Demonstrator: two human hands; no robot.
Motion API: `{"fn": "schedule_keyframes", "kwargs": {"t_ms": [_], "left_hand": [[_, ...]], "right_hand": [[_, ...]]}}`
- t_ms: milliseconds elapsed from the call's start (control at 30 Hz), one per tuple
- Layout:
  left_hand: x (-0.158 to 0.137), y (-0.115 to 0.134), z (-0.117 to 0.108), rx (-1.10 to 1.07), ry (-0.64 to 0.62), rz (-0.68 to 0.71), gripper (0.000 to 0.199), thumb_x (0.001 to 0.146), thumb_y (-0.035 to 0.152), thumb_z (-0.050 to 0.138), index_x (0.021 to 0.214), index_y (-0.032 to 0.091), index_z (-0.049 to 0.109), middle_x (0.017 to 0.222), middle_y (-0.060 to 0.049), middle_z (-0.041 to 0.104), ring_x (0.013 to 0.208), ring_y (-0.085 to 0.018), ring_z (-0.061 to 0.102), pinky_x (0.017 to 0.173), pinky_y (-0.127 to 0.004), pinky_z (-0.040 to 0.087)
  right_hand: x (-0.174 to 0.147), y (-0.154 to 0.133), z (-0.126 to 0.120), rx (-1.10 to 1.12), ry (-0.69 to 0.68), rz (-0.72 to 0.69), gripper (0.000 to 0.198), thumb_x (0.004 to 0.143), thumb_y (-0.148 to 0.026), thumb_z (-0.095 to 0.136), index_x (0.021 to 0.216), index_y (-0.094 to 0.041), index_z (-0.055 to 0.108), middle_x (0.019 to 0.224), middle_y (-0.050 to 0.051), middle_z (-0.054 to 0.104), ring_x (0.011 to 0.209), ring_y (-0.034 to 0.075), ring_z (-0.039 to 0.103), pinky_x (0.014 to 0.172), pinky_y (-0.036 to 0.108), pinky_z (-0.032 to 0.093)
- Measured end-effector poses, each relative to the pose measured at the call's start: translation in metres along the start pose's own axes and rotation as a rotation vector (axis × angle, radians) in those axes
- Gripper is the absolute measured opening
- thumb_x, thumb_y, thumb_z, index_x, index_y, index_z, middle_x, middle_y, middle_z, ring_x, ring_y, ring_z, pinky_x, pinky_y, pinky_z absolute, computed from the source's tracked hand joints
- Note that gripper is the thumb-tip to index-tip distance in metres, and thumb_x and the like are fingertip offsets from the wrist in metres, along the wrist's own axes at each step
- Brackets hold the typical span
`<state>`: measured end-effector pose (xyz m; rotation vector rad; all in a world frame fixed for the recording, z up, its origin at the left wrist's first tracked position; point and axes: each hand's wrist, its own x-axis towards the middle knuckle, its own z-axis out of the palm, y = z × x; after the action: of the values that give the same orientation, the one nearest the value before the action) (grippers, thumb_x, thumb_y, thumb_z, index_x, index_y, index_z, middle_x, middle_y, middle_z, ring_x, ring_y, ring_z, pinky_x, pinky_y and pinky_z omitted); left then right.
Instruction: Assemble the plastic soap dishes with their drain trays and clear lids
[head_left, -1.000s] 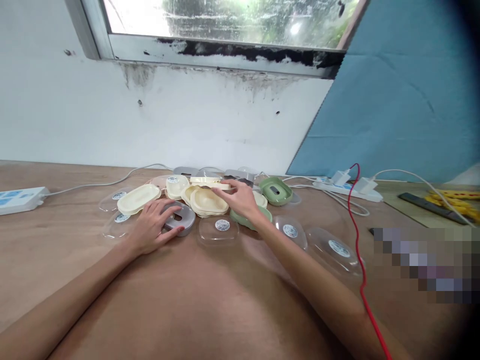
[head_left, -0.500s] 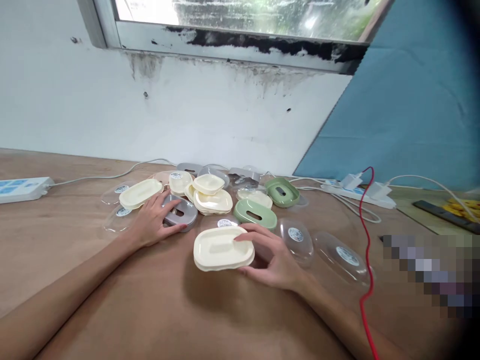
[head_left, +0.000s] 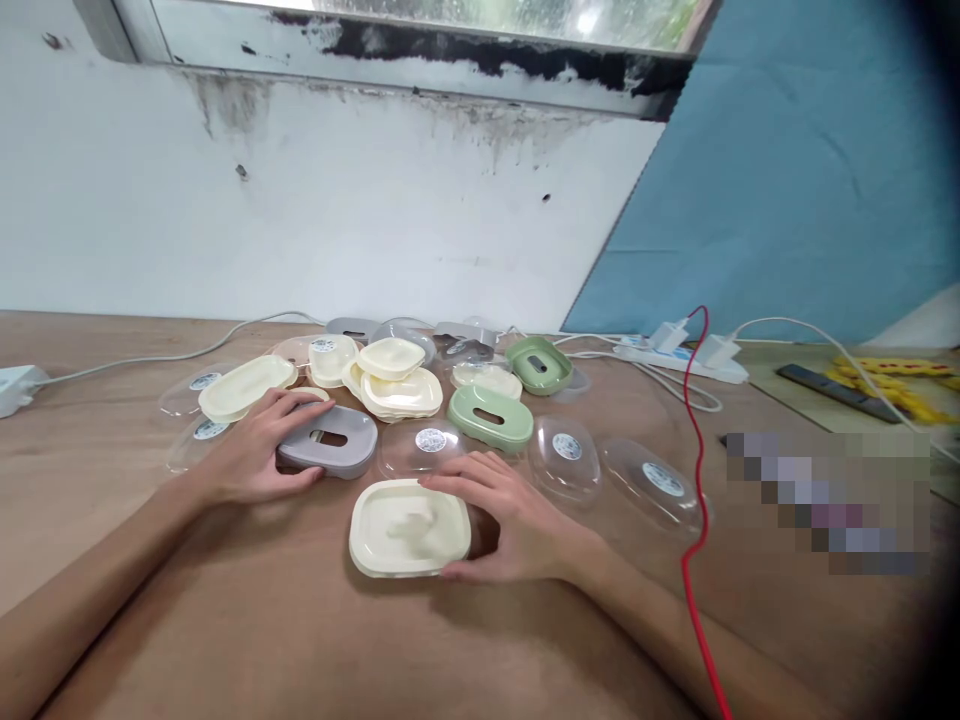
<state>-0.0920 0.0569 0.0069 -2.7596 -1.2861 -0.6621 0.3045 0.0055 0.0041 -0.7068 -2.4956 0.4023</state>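
My right hand has its thumb and fingers closed on the right end of a cream oval plastic soap dish, low over the front of the table; whether it touches the wood I cannot tell. My left hand grips the left end of a grey slotted soap dish part, fingers on top and thumb at the near side. Between the hands and the pile lies a clear plastic cover with a round label. A green slotted piece sits right of it, near my right fingertips.
Stacked cream dishes and a green dish stand toward the wall. Clear covers lie at both sides. A red cable runs down the right from a power strip; a yellow object is at far right.
The cream dish has come lower and nearer to me in my right hand. My left hand has drawn the grey part slightly toward me. The view has shifted a little.
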Motion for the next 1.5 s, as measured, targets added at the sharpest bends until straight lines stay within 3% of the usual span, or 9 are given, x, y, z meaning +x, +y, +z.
{"fn": "schedule_keyframes", "kwargs": {"t_ms": [167,333,433,533,667,800,900,1133,1500], "left_hand": [[0.001,0.000,0.000,-0.025,0.099,-0.072,0.071,0.091,0.057,0.071,0.152,0.025,0.055,0.140,-0.013,0.064,0.127,-0.038,0.058,0.107,-0.052,0.051],[0.003,0.027,-0.006,-0.181,0.220,-0.016,0.057,0.100,0.052,0.061,0.149,0.025,0.051,0.143,-0.011,0.062,0.128,-0.036,0.060,0.110,-0.050,0.049],[0.001,0.054,0.002,-0.300,0.195,-0.024,0.071,0.095,0.059,0.070,0.153,0.027,0.043,0.142,-0.012,0.061,0.124,-0.034,0.064,0.105,-0.046,0.054],[-0.002,0.081,0.015,-0.360,0.124,-0.007,0.086,0.091,0.062,0.077,0.158,0.029,0.035,0.142,-0.014,0.060,0.123,-0.034,0.066,0.103,-0.045,0.057],[-0.002,0.102,0.025,-0.382,0.100,0.048,0.096,0.088,0.063,0.082,0.161,0.029,0.031,0.142,-0.016,0.060,0.125,-0.036,0.065,0.103,-0.047,0.058],[0.001,0.103,0.025,-0.399,0.099,0.075,0.102,0.083,0.064,0.086,0.161,0.028,0.032,0.142,-0.017,0.060,0.125,-0.037,0.064,0.103,-0.049,0.058],[0.003,0.097,0.022,-0.447,0.065,0.110,0.105,0.079,0.061,0.090,0.160,0.028,0.033,0.141,-0.016,0.059,0.124,-0.036,0.065,0.102,-0.048,0.059],[0.003,0.088,0.019,-0.524,-0.034,0.133,0.112,0.071,0.055,0.096,0.160,0.028,0.033,0.145,-0.016,0.060,0.127,-0.036,0.065,0.104,-0.050,0.059],[0.005,0.091,0.015,-0.468,-0.148,0.148,0.097,0.073,0.052,0.093,0.154,0.032,0.044,0.131,-0.010,0.068,0.113,-0.034,0.069,0.091,-0.046,0.060]], "right_hand": [[-0.001,0.003,0.006,-0.014,0.038,0.016,0.080,0.081,-0.052,0.089,0.150,-0.027,0.058,0.142,0.014,0.070,0.126,0.034,0.068,0.106,0.051,0.052],[0.000,0.002,0.006,-0.003,0.045,0.049,0.084,0.075,-0.046,0.091,0.149,-0.027,0.056,0.145,0.015,0.068,0.126,0.036,0.068,0.104,0.052,0.053],[0.000,0.001,0.005,0.020,0.048,0.067,0.099,0.071,-0.059,0.095,0.154,-0.030,0.048,0.150,0.014,0.064,0.131,0.038,0.065,0.107,0.054,0.052],[-0.001,0.001,0.005,0.096,0.159,0.088,0.122,0.063,-0.071,0.096,0.160,-0.032,0.035,0.151,0.015,0.060,0.130,0.037,0.065,0.106,0.052,0.054],[0.000,-0.001,0.006,0.115,0.206,0.063,0.123,0.066,-0.063,0.098,0.164,-0.030,0.030,0.156,0.015,0.056,0.138,0.037,0.061,0.114,0.051,0.051],[0.002,-0.003,0.010,0.080,0.146,0.040,0.104,0.077,-0.036,0.089,0.165,-0.030,0.033,0.156,0.014,0.059,0.141,0.035,0.060,0.115,0.051,0.051],[0.001,-0.001,0.011,0.123,0.155,0.026,0.101,0.077,-0.030,0.086,0.165,-0.029,0.035,0.154,0.013,0.061,0.140,0.034,0.061,0.115,0.050,0.053],[0.000,0.003,0.003,0.198,0.110,0.021,0.093,0.079,-0.030,0.086,0.163,-0.028,0.045,0.156,0.015,0.056,0.142,0.034,0.060,0.117,0.050,0.053],[-0.003,0.008,0.002,0.209,-0.039,0.068,0.099,0.075,-0.042,0.092,0.162,-0.032,0.046,0.153,0.014,0.056,0.138,0.036,0.061,0.115,0.052,0.053]]}}
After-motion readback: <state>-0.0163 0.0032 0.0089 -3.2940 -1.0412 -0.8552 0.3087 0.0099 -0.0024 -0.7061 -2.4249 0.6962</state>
